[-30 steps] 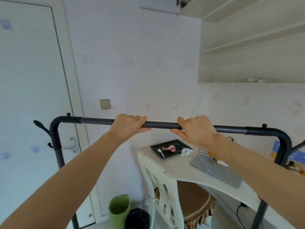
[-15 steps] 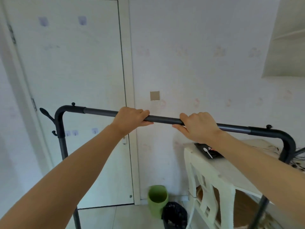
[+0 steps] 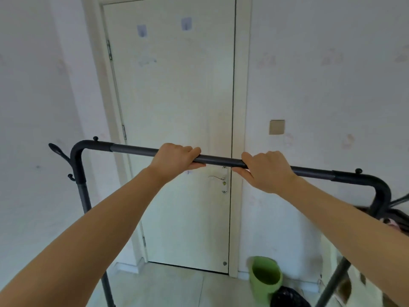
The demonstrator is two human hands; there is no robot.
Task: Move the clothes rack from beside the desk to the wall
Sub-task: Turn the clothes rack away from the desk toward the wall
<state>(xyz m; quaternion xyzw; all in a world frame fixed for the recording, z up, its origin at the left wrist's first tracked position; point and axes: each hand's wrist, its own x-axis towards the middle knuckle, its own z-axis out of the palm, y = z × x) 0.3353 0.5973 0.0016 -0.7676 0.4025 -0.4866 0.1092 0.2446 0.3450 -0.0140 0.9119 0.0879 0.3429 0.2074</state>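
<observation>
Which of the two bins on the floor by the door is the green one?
The green bin is the open plastic one standing nearer the door. The other, just right of it and lower in view, is lined with a black bag.

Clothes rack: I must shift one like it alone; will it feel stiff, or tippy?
The clothes rack is probably stiff: its bar stays straight under the left hand and right hand. Tall, thin posts suggest it could tip. No clothes hang, so likely light.

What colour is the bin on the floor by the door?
Light green, seen in the head view: the bin stands right of the door.
</observation>
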